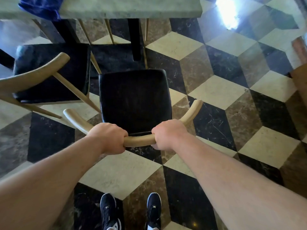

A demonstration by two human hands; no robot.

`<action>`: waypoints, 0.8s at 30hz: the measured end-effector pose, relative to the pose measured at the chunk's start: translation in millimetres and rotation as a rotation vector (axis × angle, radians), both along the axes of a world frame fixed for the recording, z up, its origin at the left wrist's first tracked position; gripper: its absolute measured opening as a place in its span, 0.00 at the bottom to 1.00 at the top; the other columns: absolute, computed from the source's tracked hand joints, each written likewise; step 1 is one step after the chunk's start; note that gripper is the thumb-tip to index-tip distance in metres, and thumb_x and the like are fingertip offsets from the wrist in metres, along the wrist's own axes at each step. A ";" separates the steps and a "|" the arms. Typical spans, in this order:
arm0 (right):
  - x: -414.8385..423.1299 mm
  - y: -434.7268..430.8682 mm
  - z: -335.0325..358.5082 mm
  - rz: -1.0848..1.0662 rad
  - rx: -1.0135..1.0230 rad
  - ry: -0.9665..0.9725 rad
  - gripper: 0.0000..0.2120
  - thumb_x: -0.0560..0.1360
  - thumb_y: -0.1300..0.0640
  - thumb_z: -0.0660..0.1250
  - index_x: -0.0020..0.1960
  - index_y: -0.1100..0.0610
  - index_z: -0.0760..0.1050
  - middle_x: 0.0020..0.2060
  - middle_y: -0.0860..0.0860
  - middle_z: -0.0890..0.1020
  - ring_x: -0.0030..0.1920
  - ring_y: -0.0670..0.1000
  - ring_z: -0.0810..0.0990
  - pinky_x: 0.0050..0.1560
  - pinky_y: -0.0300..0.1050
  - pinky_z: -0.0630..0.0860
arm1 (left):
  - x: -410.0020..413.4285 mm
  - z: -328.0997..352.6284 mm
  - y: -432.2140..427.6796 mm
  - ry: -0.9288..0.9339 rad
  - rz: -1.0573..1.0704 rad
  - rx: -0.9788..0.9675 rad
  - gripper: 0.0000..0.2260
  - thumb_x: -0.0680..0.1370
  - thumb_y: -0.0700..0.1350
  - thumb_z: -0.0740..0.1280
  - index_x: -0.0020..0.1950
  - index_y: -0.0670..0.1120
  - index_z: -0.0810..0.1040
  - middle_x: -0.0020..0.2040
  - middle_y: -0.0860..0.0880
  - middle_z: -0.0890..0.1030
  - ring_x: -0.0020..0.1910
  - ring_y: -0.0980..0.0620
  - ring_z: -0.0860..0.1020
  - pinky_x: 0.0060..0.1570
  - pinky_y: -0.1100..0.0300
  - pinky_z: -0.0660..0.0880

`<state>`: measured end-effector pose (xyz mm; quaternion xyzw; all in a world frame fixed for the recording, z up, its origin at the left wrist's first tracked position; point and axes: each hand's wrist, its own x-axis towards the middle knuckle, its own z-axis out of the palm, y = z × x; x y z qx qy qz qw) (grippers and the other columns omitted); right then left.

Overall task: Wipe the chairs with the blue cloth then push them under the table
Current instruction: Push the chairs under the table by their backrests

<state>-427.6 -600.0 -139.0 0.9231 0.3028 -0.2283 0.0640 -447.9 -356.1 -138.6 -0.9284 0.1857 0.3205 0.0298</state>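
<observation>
Grips the curved wooden back rail (139,140) of the near chair (135,97) with the left hand (108,138), fingers curled tight round it. Grips the same rail with the right hand (169,134) too, a little to the right, fingers wrapped round the wood. Leaves a short bit of rail bare between the two hands. Stands right behind this chair in dark shoes (108,211). Looks down on its black seat, out on the floor in front of the table (129,9) and not yet under it. Has a second chair (49,72) just to the left, turned a bit, black seat near the table. Has the blue cloth (39,5) far off on the left of the table top, hanging over the near edge. Stands on a floor (216,90) of cream, brown and black tiles.
</observation>
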 end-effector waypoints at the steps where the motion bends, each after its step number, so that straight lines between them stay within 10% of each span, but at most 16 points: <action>1: 0.2 0.3 -0.5 0.002 0.006 -0.009 0.18 0.70 0.35 0.66 0.33 0.45 0.66 0.29 0.43 0.74 0.28 0.47 0.72 0.27 0.43 0.60 | 0.1 -0.4 -0.1 -0.004 0.000 0.008 0.07 0.71 0.59 0.65 0.47 0.63 0.79 0.36 0.60 0.80 0.35 0.60 0.77 0.35 0.59 0.72; 24: 3.0 0.4 2.6 0.007 0.029 0.018 0.15 0.71 0.36 0.69 0.37 0.45 0.69 0.30 0.44 0.76 0.29 0.48 0.74 0.28 0.43 0.64 | 0.7 2.6 3.3 0.003 -0.004 0.005 0.07 0.72 0.59 0.66 0.47 0.63 0.80 0.36 0.60 0.79 0.35 0.59 0.78 0.36 0.62 0.73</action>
